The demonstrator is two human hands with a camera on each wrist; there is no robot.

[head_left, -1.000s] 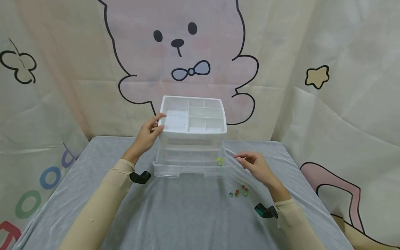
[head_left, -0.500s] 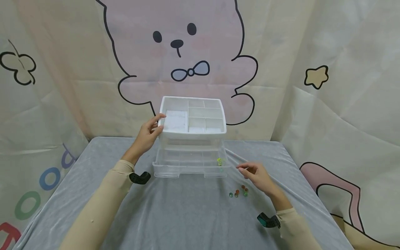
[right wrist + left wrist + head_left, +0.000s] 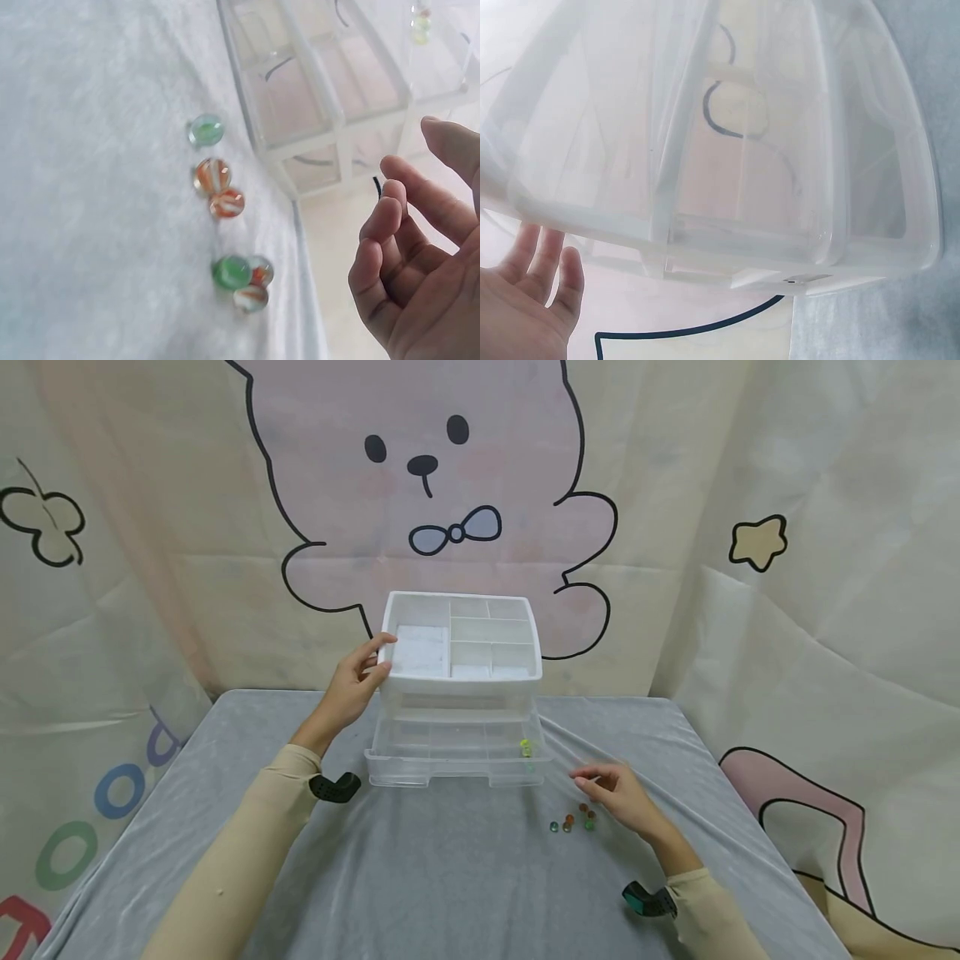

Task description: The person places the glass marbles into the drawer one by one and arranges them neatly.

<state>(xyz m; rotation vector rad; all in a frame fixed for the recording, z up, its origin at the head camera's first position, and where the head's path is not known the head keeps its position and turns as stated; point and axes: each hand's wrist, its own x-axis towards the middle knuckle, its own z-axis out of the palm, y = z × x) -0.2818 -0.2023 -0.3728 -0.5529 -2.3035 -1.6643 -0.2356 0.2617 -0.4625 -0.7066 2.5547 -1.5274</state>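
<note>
A clear plastic drawer organizer (image 3: pixel 459 702) with a white divided top tray (image 3: pixel 491 631) stands in the middle of the table. Its lower drawer (image 3: pixel 450 768) is pulled out toward me, with yellow-green marbles (image 3: pixel 527 748) at its right. My left hand (image 3: pixel 352 685) holds the left rim of the top tray, fingers on the edge and thumb on the near side. To the right of the drawer, my right hand (image 3: pixel 618 795) hovers with loosely curled fingers and nothing between them. Green and orange-swirled marbles (image 3: pixel 227 202) lie on the cloth below it.
A grey cloth (image 3: pixel 450 877) covers the table. Behind it hangs a curtain (image 3: pixel 645 443) printed with a pink bear, touching close to the organizer's back in view. Each wrist wears a dark camera band (image 3: pixel 336 787).
My right hand has moved down and slightly right, away from the drawer and toward the loose marbles. The left hand keeps its hold on the tray rim.
</note>
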